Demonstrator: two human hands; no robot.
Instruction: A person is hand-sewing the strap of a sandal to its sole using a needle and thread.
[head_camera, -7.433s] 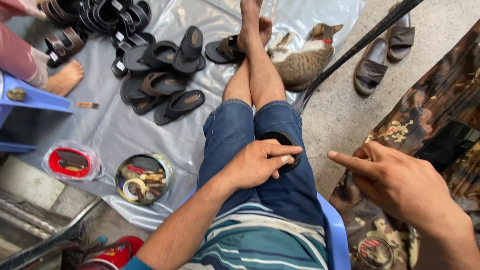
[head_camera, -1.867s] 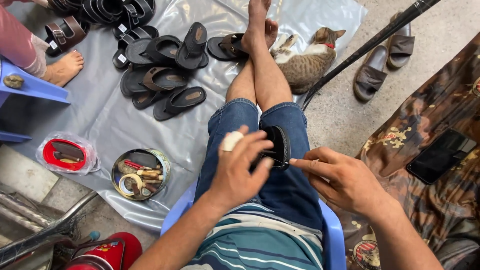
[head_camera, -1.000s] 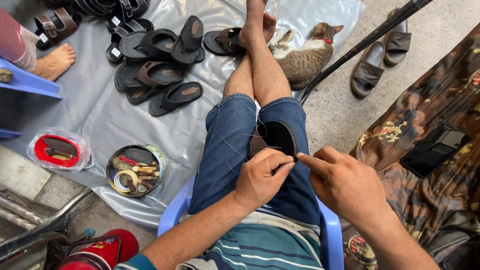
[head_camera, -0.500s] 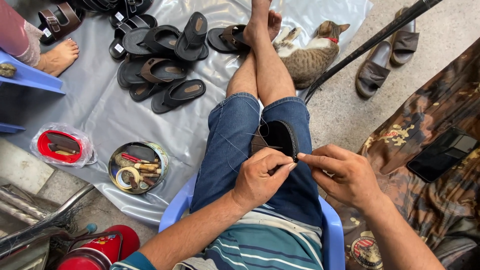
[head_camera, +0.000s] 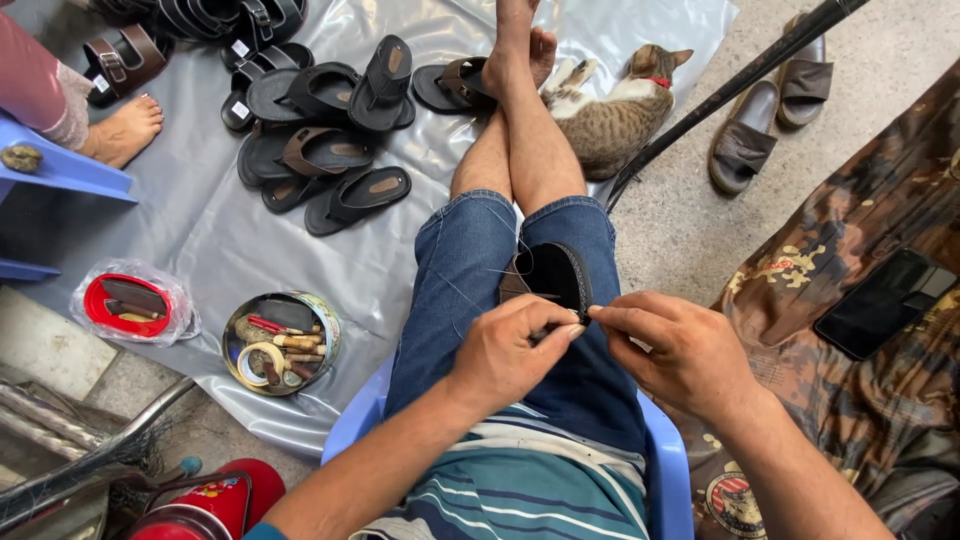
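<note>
A grey plastic sheet (head_camera: 250, 240) is spread over a rough concrete floor (head_camera: 690, 230), seen from above by a person seated on a blue plastic chair (head_camera: 665, 470) with legs stretched out and crossed at the ankles; the person wears blue denim shorts and a striped shirt. On the right thigh lies a dark sandal sole (head_camera: 550, 275) with a brown edge, resting just beyond both hands; thin threads trail across the denim around it. The left hand (head_camera: 510, 350) is curled closed, fingertips pinched at the near edge of the sole; the right hand (head_camera: 670, 350) is also closed, thumb and forefinger pinched together and meeting the left fingertips; what they pinch is too small to tell, possibly a needle or thread. On the sheet beyond the knees sits a pile of dark sandals (head_camera: 320, 130); a tabby cat (head_camera: 610, 115) with a red collar lies beside the person's feet. To the left, a round tin (head_camera: 280, 340) holds tools and a roll of tape; further left lies a red lid in a clear bag (head_camera: 130, 305). Another person's bare foot (head_camera: 120, 130) rests at the upper left by a blue stool (head_camera: 60, 170). To the right, a camouflage-patterned cloth (head_camera: 860, 330) carries a dark phone (head_camera: 885, 300); two brown sandals (head_camera: 765, 125) lie on the concrete.
</note>
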